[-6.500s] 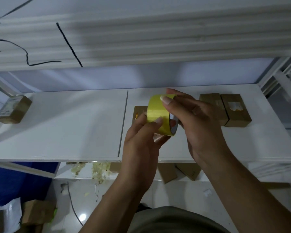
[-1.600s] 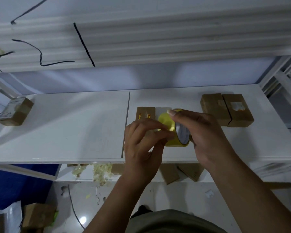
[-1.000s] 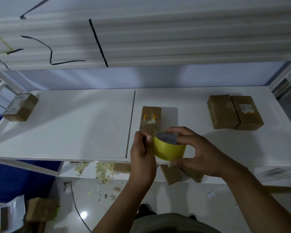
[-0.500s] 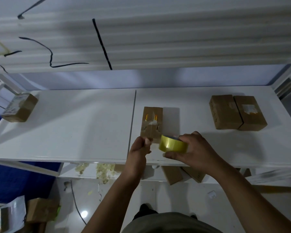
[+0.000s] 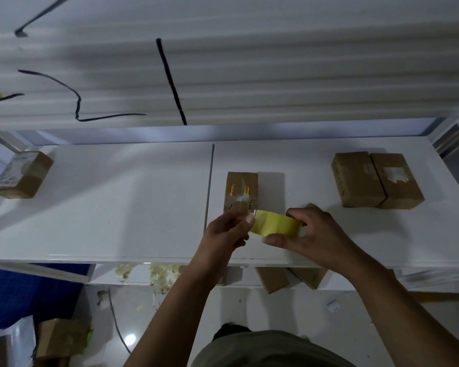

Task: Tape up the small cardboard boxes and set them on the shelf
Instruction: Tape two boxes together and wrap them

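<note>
A small cardboard box (image 5: 241, 190) with yellow stickers lies on the white shelf (image 5: 117, 207), just right of the shelf's seam. My right hand (image 5: 310, 235) grips a yellow tape roll (image 5: 274, 225) at the box's near end. My left hand (image 5: 227, 231) pinches the tape's free end beside the roll, in front of the box. Two more cardboard boxes (image 5: 376, 180) sit side by side at the right of the shelf, and another one (image 5: 23, 174) at the far left.
A white shelf board with black marker lines (image 5: 170, 80) overhangs the back. Several cardboard boxes (image 5: 289, 278) and crumpled tape scraps (image 5: 157, 274) lie on the lower shelf. Another box (image 5: 61, 337) lies on the floor at the lower left.
Both hands have come down from chest height to the shelf surface with the tape roll. The left hand now pulls the tape end away from the roll at the box's near end.
</note>
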The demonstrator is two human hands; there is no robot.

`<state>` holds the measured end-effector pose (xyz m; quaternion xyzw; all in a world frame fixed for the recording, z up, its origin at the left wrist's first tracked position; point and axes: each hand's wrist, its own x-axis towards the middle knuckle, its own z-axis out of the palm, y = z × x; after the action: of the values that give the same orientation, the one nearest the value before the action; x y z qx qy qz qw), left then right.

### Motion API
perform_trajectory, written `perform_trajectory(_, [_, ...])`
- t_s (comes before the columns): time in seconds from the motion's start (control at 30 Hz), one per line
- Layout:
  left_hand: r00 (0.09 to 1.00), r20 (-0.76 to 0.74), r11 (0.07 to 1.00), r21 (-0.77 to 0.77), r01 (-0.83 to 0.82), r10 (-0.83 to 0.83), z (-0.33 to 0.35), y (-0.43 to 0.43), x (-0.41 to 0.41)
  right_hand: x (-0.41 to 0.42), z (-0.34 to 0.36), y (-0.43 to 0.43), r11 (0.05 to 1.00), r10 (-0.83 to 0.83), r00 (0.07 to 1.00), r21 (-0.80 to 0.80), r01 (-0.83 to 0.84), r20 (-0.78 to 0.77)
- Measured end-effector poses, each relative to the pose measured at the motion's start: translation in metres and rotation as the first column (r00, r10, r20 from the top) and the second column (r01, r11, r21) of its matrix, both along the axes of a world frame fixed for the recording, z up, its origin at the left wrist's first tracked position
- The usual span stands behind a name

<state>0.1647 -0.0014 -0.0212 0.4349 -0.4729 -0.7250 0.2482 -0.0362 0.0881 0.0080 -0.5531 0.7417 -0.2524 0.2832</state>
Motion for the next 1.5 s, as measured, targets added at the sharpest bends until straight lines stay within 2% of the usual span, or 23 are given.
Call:
perform_trajectory(0.13, [0.993, -0.093, 0.992, 0.117, -0.055, 0.066, -0.008, -0.003, -0.005, -0.002, -0.001, -0.001, 1.0, -0.003, 1.0, 0.022, 0.002, 0.004])
perform_trajectory(0.23, [0.993, -0.001, 0.993, 0.042, -0.114, 0.114, -0.014, -0.003, -0.007, -0.005, -0.001, -0.001, 0.998, 0.016, 1.0, 0.058, -0.017, 0.02])
perform_trajectory(0.33, [0.986, 0.045, 0.987, -0.015, -0.158, 0.159, -0.023, -0.004, -0.003, -0.011, -0.002, 0.003, 0.993, 0.092, 0.964, 0.042, -0.106, 0.25])
perform_trajectory(0.4, [0.972, 0.048, 0.972, -0.034, -0.23, 0.232, -0.025, -0.008, 0.0, -0.011, -0.005, 0.005, 0.985, 0.168, 0.941, -0.003, -0.175, 0.295])
perform_trajectory(0.5, [0.944, 0.119, 0.941, -0.184, -0.285, 0.309, -0.026, -0.013, 0.003, -0.01, -0.013, -0.003, 0.981, 0.183, 0.971, -0.095, -0.17, 0.157])
perform_trajectory(0.57, [0.901, 0.152, 0.893, -0.273, -0.357, 0.407, -0.026, -0.024, 0.005, -0.015, -0.018, -0.016, 0.989, 0.098, 0.991, -0.123, -0.087, 0.086])
perform_trajectory(0.67, [0.862, 0.195, 0.861, -0.321, -0.394, 0.467, -0.027, -0.047, 0.005, -0.03, -0.028, -0.046, 0.998, -0.04, 0.999, -0.043, 0.039, -0.018])
perform_trajectory(0.77, [0.834, 0.246, 0.853, -0.32, -0.412, 0.494, -0.035, -0.061, -0.003, -0.036, -0.039, -0.081, 0.997, -0.021, 0.992, 0.074, 0.031, -0.122])
perform_trajectory(1.0, [0.787, 0.411, 0.871, -0.379, -0.312, 0.461, -0.068, -0.076, -0.016, -0.038, -0.051, -0.114, 0.978, -0.003, 0.966, 0.202, 0.057, -0.259])
perform_trajectory(1.1, [0.771, 0.481, 0.89, -0.39, -0.238, 0.417, -0.073, -0.075, -0.02, -0.028, -0.052, -0.121, 0.967, 0.033, 0.93, 0.246, 0.062, -0.365])
perform_trajectory(1.17, [0.732, 0.534, 0.886, -0.415, -0.209, 0.423, -0.073, -0.074, -0.025, -0.02, -0.051, -0.125, 0.966, 0.049, 0.897, 0.248, 0.069, -0.44])
perform_trajectory(1.27, [0.695, 0.562, 0.88, -0.415, -0.232, 0.449, -0.071, -0.071, -0.027, -0.013, -0.054, -0.127, 0.975, 0.039, 0.882, 0.212, 0.07, -0.469])
perform_trajectory(1.33, [0.677, 0.612, 0.891, -0.43, -0.149, 0.409, -0.074, -0.068, -0.025, -0.013, -0.056, -0.126, 0.976, 0.033, 0.882, 0.206, 0.074, -0.47])
perform_trajectory(1.4, [0.684, 0.634, 0.904, -0.418, -0.091, 0.362, -0.075, -0.06, -0.027, -0.013, -0.057, -0.125, 0.978, 0.018, 0.884, 0.191, 0.081, -0.468])
perform_trajectory(1.5, [0.776, 0.559, 0.933, -0.345, -0.105, 0.294, -0.07, -0.047, -0.035, -0.012, -0.057, -0.121, 0.985, 0.0, 0.889, 0.151, 0.078, -0.458])
